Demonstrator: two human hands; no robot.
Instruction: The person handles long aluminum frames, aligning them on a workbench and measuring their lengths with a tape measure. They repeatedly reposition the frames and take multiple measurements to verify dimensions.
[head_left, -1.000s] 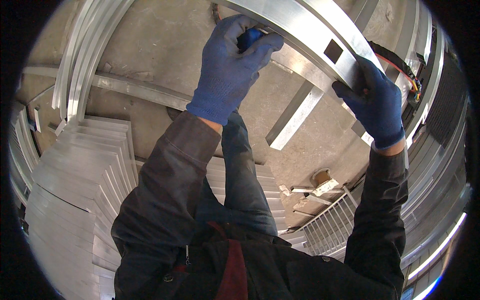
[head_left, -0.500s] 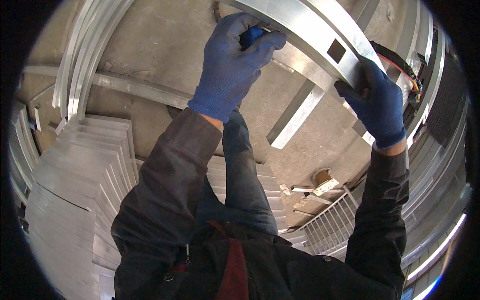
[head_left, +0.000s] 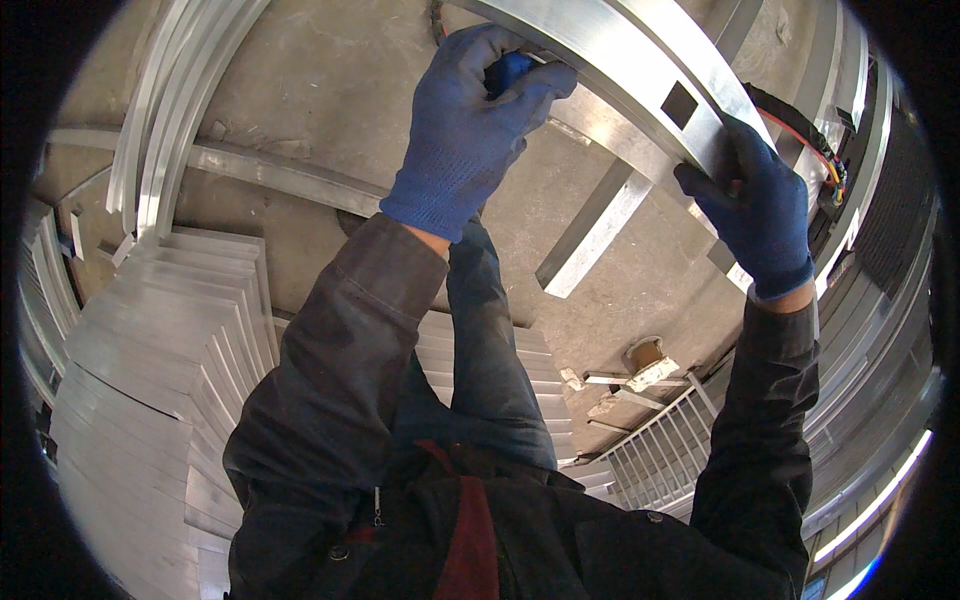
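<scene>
A long silvery metal profile (head_left: 600,75) runs across the top, with a dark square hole (head_left: 680,104) near its right part. My right hand (head_left: 760,215), in a blue glove, grips this profile just right of the hole, thumb on the near edge and fingers over the far side. At the profile's near edge farther left, my left hand (head_left: 460,135), also gloved in blue, is closed with thumb and fingers curled toward each other. What its fingertips hold is mostly hidden; a bit of blue shows between them.
Stacked metal profiles (head_left: 130,370) lie at left, with long upright lengths (head_left: 180,100) behind. A metal bar (head_left: 595,230) juts under the profile. Black and red cabling (head_left: 800,125) hangs at right. A white grille (head_left: 655,450) and a brown roll (head_left: 645,352) are at lower right.
The metal profile and both my hands have shifted very slightly to the right. The grip of each hand looks the same.
</scene>
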